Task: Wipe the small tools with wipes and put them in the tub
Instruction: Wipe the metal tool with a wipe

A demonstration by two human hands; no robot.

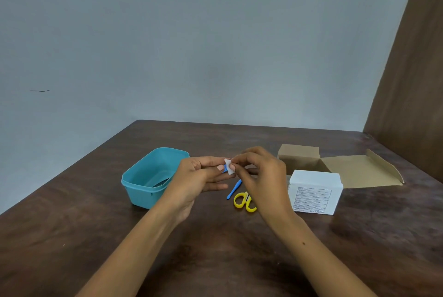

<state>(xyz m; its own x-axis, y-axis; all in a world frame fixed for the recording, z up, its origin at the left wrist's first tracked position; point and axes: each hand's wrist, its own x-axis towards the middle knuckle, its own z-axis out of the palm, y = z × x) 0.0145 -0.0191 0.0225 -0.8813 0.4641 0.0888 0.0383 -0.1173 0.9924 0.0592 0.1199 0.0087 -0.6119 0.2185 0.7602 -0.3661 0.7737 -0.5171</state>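
Over the middle of the table, my left hand (pixel 203 174) pinches a small blue tool (pixel 225 170), mostly hidden by the fingers. My right hand (pixel 261 172) holds a small white wipe (pixel 229 167) against that tool. Below the hands, another blue tool (pixel 233 190) lies on the table next to yellow-handled scissors (pixel 244 202), whose blades are hidden by my right hand. The teal tub (pixel 134 176) stands to the left of my left hand, with something dark lying inside it.
A white box with a printed label (pixel 314 192) stands right of my right hand. Behind it an open brown cardboard box (pixel 347 167) lies with its flap spread out. The table's far edge meets a grey wall; a brown panel rises at the right.
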